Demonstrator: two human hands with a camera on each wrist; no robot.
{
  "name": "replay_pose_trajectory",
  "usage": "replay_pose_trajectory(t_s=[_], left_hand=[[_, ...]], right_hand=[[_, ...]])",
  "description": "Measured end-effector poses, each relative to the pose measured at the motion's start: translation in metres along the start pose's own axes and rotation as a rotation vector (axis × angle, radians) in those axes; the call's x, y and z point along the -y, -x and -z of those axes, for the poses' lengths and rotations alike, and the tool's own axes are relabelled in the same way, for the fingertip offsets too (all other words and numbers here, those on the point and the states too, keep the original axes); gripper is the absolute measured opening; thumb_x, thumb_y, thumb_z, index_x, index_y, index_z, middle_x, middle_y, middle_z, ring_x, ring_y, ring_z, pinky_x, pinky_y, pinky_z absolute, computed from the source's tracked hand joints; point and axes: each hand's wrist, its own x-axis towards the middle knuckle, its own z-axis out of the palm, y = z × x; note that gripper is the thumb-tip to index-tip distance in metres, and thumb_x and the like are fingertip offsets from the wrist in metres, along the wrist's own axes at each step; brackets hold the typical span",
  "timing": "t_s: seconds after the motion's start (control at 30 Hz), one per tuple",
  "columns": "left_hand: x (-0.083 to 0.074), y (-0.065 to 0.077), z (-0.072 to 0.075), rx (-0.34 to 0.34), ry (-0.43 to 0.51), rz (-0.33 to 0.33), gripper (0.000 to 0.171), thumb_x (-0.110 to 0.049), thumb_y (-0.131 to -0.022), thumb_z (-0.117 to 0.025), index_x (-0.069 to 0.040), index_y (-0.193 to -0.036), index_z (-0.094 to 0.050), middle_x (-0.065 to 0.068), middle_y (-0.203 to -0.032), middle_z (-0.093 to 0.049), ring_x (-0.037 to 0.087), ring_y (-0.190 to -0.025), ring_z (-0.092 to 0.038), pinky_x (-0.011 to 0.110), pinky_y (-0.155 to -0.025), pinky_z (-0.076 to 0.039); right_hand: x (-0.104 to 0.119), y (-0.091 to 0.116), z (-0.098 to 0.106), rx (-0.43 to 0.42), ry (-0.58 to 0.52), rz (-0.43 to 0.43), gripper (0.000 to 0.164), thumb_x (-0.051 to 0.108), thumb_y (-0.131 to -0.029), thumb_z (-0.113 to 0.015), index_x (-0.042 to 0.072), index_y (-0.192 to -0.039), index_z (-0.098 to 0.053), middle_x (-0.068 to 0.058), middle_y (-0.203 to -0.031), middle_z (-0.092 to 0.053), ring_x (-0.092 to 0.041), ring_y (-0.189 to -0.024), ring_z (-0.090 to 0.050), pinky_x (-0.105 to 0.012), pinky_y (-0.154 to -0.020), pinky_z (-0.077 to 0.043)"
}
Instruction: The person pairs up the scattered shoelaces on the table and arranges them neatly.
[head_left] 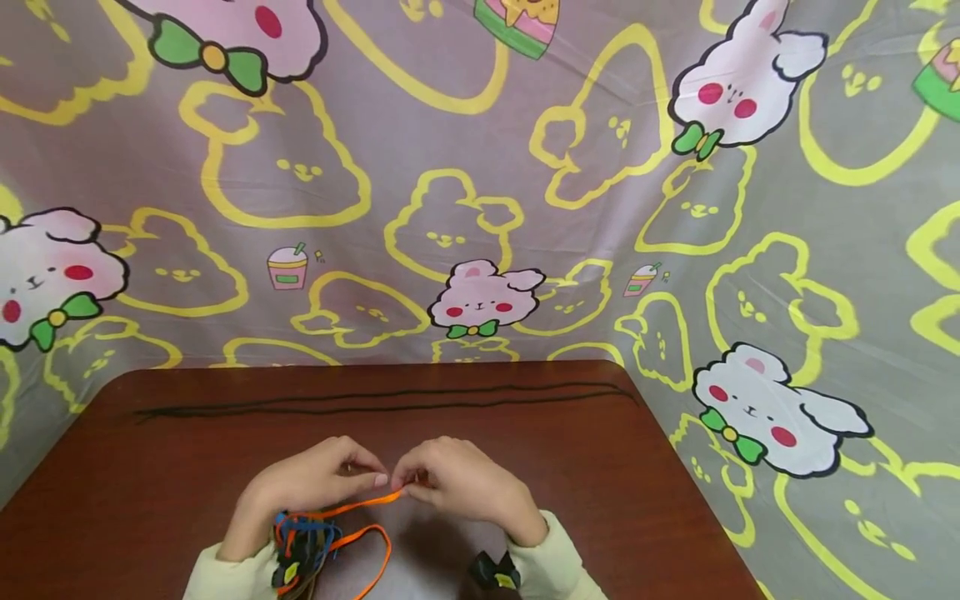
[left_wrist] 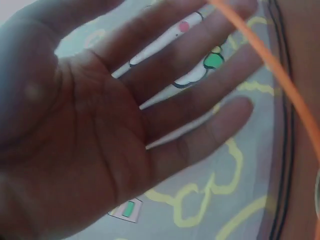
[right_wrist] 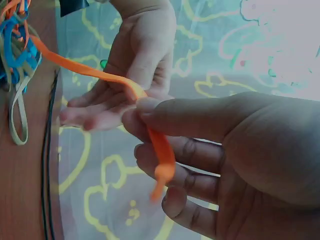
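Observation:
My right hand (head_left: 468, 479) pinches a flat orange lace (right_wrist: 160, 145) between thumb and forefinger, close to its end; the knotted tip hangs past the fingers in the right wrist view. Facing it, my left hand (head_left: 322, 479) has its fingers (left_wrist: 185, 65) spread and fairly straight, with the thumb near the lace. Whether the left thumb touches the lace is unclear. From the pinch the lace runs left to a tangle of blue, orange and tan cords (right_wrist: 17, 55), partly hidden behind the left wrist in the head view. Another orange loop (head_left: 386, 546) hangs below.
Two thin dark cords (head_left: 390, 407) stretch side by side across the far part of the brown table (head_left: 150, 467). Behind and around the table hangs a cloth (head_left: 480, 142) printed with rabbits. Dark wrist devices (head_left: 495, 571) sit at both sleeves.

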Motion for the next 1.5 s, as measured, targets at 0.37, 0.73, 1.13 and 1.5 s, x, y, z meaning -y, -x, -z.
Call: replay_pose_trajectory(t_s=[0.37,0.73,1.13,1.5], left_hand=[[-0.027,0.001,-0.006,-0.021,0.013,-0.115,0.018,-0.029,-0.099,-0.068,-0.021,-0.083,-0.071,-0.017,-0.064,-0.043,-0.004,-0.053,-0.036,0.017,-0.052,-0.033],[-0.045,0.007,-0.008,-0.117,-0.028,-0.077,0.023,-0.036,-0.101,-0.064,-0.027,-0.079,-0.068,-0.016,-0.061,-0.038,-0.003,-0.053,-0.034,0.018,-0.051,-0.033],[-0.055,0.014,-0.008,-0.196,-0.062,-0.096,0.021,-0.032,-0.102,-0.063,-0.028,-0.082,-0.068,-0.018,-0.063,-0.043,-0.002,-0.056,-0.040,0.020,-0.052,-0.038],[-0.058,0.018,-0.010,-0.311,-0.151,-0.126,0.007,-0.028,-0.100,-0.066,-0.028,-0.096,-0.071,-0.020,-0.084,-0.064,0.001,-0.078,-0.056,0.025,-0.067,-0.048]], right_hand=[[-0.001,0.018,0.016,-0.175,0.059,-0.001,0.007,0.019,-0.092,-0.078,0.025,-0.095,-0.078,0.018,-0.088,-0.070,0.004,-0.079,-0.058,-0.010,-0.069,-0.041],[-0.020,0.031,0.034,-0.213,0.032,-0.113,0.006,0.018,-0.090,-0.079,0.022,-0.094,-0.079,0.015,-0.084,-0.071,0.002,-0.076,-0.060,-0.020,-0.069,-0.048],[-0.039,0.047,0.048,-0.267,-0.060,-0.225,0.009,0.014,-0.090,-0.078,0.019,-0.097,-0.079,0.010,-0.087,-0.074,0.003,-0.064,-0.060,-0.031,-0.071,-0.054],[-0.051,0.057,0.057,-0.309,-0.101,-0.297,0.015,0.008,-0.089,-0.078,0.019,-0.100,-0.079,0.014,-0.085,-0.072,0.002,-0.067,-0.061,-0.025,-0.069,-0.051]])
